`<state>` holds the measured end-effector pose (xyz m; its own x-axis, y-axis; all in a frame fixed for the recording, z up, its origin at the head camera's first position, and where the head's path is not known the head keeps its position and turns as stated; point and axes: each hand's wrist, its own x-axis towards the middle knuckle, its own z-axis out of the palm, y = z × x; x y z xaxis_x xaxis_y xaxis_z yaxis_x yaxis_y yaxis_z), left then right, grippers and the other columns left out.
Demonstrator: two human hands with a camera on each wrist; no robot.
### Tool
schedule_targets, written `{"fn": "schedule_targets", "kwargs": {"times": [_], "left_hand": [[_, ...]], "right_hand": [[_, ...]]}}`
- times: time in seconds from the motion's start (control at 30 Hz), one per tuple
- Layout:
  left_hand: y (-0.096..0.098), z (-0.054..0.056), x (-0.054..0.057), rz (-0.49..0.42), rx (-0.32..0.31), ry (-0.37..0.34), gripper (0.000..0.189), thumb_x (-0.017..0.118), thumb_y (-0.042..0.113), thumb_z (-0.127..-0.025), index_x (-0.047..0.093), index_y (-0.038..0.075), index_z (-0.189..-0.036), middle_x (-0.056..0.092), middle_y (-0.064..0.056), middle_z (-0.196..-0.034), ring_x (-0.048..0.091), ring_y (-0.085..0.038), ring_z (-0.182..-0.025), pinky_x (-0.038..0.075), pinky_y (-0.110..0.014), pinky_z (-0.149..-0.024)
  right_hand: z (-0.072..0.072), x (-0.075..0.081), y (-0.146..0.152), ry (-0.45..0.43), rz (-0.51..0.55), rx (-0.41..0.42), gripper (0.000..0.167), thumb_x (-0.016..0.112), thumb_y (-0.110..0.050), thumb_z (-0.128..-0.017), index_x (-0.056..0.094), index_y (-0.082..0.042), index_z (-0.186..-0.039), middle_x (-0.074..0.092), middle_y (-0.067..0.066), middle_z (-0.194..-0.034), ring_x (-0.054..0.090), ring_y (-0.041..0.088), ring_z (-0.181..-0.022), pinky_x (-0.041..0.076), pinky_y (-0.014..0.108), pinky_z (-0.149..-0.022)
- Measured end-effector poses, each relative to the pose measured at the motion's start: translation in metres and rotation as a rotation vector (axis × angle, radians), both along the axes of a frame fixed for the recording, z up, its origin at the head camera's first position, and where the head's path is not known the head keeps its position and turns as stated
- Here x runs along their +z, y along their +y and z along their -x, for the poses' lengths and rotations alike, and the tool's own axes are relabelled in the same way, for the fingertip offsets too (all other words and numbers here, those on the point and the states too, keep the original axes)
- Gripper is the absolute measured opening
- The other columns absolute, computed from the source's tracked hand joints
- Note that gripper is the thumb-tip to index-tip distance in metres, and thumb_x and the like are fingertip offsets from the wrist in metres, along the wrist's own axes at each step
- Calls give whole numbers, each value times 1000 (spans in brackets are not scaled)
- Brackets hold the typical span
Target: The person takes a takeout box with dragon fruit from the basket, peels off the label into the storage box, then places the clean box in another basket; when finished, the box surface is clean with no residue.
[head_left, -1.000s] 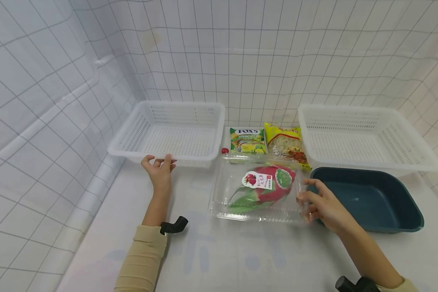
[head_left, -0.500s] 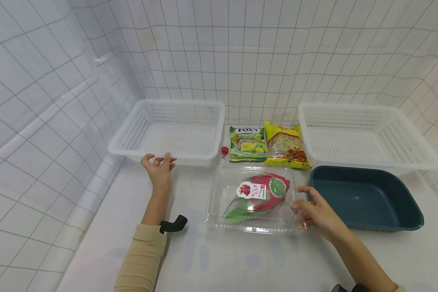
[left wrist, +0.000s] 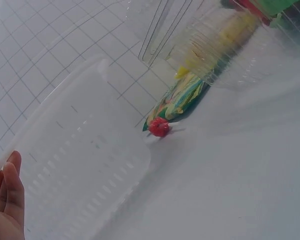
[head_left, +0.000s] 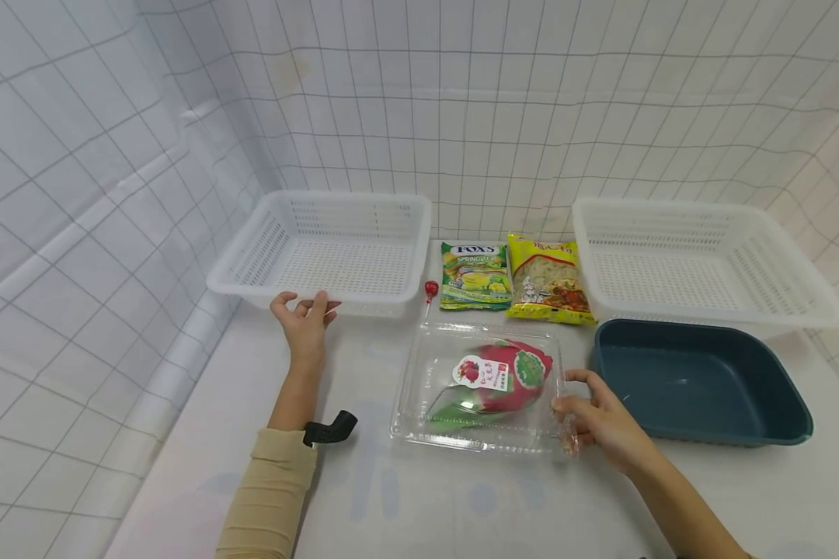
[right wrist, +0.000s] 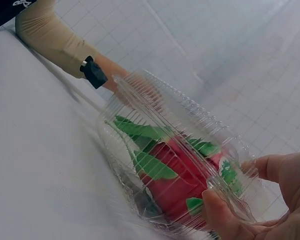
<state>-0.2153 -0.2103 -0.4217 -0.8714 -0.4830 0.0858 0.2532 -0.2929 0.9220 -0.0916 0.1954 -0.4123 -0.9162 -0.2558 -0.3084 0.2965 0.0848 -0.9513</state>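
Observation:
My left hand [head_left: 304,330] pinches the front rim of the left white basket [head_left: 384,304], thumb and fingers on either side of the edge. A clear plastic clamshell box [head_left: 419,373] lies before me at mid-table, with a dragon fruit [head_left: 496,400] and a white label visible through its lid. The right hand [head_left: 604,423] grips the box by its right end. In the right wrist view, the thumb and a finger [right wrist: 267,167] hold the clamshell's edge. Whether the box touches the table, I cannot tell. Behind it lie a red lollipop [head_left: 430,290], a green FOX'S candy bag [head_left: 475,276] and a yellow food packet [head_left: 551,281].
Another white perforated basket [head_left: 706,317] stands at the back right. A dark blue-green basin [head_left: 699,388] sits in front of it, close to my right hand. Grid-patterned white sheeting [head_left: 503,101] walls the table [head_left: 405,512] at the back and sides.
My right hand has brought the clamshell box toward me and slightly left, so the packets and the lollipop now show more fully. The left hand stays on the basket rim.

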Motion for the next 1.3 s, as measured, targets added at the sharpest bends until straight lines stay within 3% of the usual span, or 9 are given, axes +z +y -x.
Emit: {"fn": "schedule_targets", "kwargs": {"times": [0.23, 0.4, 0.57, 0.7, 0.83, 0.97, 1.1, 1.3], "left_hand": [[0, -1, 1, 53, -27, -8, 39, 59, 8, -97, 24, 18, -110, 57, -7, -83, 67, -12, -72, 53, -20, -69], [0, -4, -2, 175, -97, -78, 38, 61, 16, -98, 26, 21, -112, 61, -9, -89, 66, -14, -73, 53, -22, -71], [8, -15, -8, 397, -256, -152, 34, 59, 21, -99, 33, 15, -119, 59, -20, -97, 60, -17, -75, 51, -24, -70], [18, -31, -12, 523, -462, -178, 32, 56, 19, -100, 42, 4, -125, 58, -25, -101, 61, -18, -79, 52, -27, -71], [28, -49, -14, 612, -642, -195, 39, 53, 21, -101, 40, 3, -134, 56, -26, -109, 64, -27, -88, 55, -35, -76], [36, -64, -13, 661, -732, -206, 43, 49, 24, -102, 37, 10, -141, 55, -24, -112, 62, -31, -92, 55, -42, -80], [41, -74, -12, 703, -822, -215, 54, 53, 29, -100, 29, 18, -147, 55, -19, -111, 60, -26, -90, 54, -39, -77], [42, -78, -15, 726, -925, -102, 64, 58, 23, -98, 24, 18, -152, 51, -15, -105, 58, -21, -79, 50, -32, -69]], "right_hand": [[-1, 0, 0, -1, -60, 8, 63, 56, -16, -96, 19, 0, -144, 60, 12, -90, 56, 15, -55, 51, 28, -51], [-1, 1, 0, 28, -134, 29, 65, 58, -18, -96, 21, 5, -144, 60, 15, -98, 58, 17, -63, 54, 31, -56], [-3, 7, 0, 97, -294, 42, 67, 64, -26, -95, 32, 9, -142, 61, 16, -100, 63, 23, -70, 57, 34, -62], [-7, 15, -1, 158, -482, 46, 68, 68, -36, -92, 43, 7, -137, 66, 12, -102, 66, 19, -72, 57, 32, -64], [-10, 24, -1, 263, -681, 42, 68, 68, -47, -89, 53, 2, -132, 66, 6, -98, 65, 13, -73, 52, 30, -63], [-8, 31, -3, 399, -793, -1, 58, 69, -45, -89, 60, -1, -126, 65, 1, -91, 61, 14, -75, 49, 30, -60], [-4, 37, -9, 499, -824, -47, 45, 72, -35, -89, 65, -2, -120, 63, -1, -85, 59, 15, -75, 47, 29, -59], [2, 43, -26, 599, -818, -34, 37, 74, -25, -87, 68, -3, -115, 60, -1, -86, 55, 18, -80, 45, 30, -61]]}}
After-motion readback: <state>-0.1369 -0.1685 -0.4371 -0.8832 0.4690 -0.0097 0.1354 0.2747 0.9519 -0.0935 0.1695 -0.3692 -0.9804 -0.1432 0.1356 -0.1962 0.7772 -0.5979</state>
